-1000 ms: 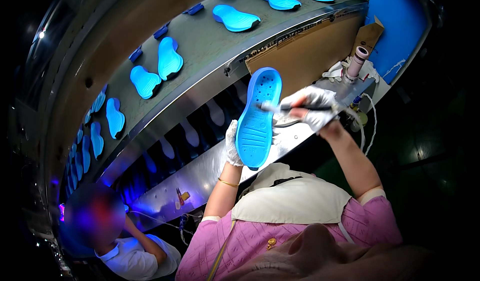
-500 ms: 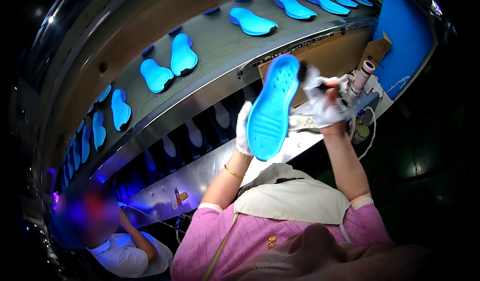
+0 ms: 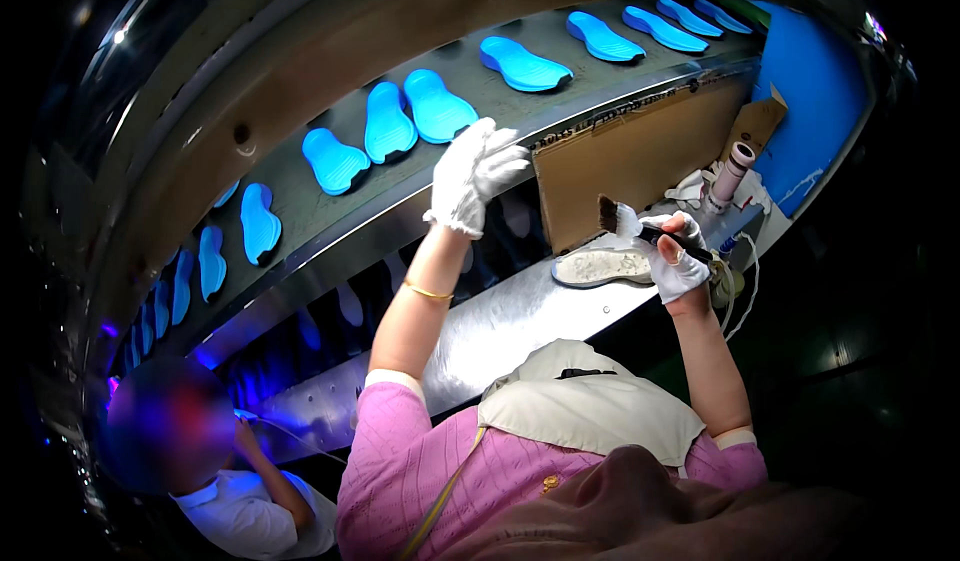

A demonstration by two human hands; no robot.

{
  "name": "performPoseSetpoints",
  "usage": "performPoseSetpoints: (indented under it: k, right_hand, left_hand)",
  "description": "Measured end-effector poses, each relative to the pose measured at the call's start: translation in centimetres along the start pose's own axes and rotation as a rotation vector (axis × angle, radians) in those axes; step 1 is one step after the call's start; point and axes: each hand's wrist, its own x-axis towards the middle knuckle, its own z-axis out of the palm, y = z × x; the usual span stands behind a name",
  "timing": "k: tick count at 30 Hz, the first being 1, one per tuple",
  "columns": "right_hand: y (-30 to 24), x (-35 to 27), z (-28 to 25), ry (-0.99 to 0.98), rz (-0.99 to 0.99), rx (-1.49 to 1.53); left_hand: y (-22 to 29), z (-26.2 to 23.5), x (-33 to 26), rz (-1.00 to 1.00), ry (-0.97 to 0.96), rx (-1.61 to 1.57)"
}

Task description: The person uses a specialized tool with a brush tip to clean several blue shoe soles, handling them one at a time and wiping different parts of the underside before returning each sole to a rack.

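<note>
My left hand (image 3: 474,176), in a white glove, reaches up to the conveyor edge with its fingers stretched out and nothing in them. Its fingertips are right beside a blue shoe sole (image 3: 437,104) lying on the belt; whether they touch it I cannot tell. A brush (image 3: 622,221) with dark bristles, a pale band and a black handle is gripped in my right hand (image 3: 680,259), whose glove leaves some fingertips bare. Below the brush, a pale, sole-shaped piece with a dark rim (image 3: 598,268) lies on the metal ledge, partly behind my right hand.
More blue soles (image 3: 525,65) lie along the curved conveyor belt (image 3: 290,206). A cardboard sheet (image 3: 640,161) leans below the belt. At the right stand a pink cylinder (image 3: 734,169), white cloths and a blue panel (image 3: 810,101). A person in white (image 3: 255,501) works at lower left.
The blue sole that was in my left hand now lies on the belt, and that hand has moved up and left, letting go. My right hand with the brush has lowered slightly.
</note>
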Motion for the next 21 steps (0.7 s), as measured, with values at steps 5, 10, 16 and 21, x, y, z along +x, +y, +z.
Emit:
performPoseSetpoints:
  k: [5, 10, 16, 21]
  right_hand:
    - [1.1, -0.4, 0.8, 0.03, 0.019, -0.008]
    - [2.4, 0.0, 1.9, -0.011, 0.146, -0.156]
    - [2.2, -0.4, 2.5, -0.02, 0.258, -0.168]
    - [1.6, 0.2, 1.5, -0.026, 0.263, -0.229]
  left_hand:
    - [-6.7, -4.0, 0.8, -0.024, 0.194, 0.046]
    - [-15.0, -5.1, -4.4, -0.441, -0.162, 0.265]
    - [-15.8, -8.8, -6.7, -0.356, -0.165, 0.491]
    - [-7.6, -12.0, -5.1, -0.529, 0.536, -0.456]
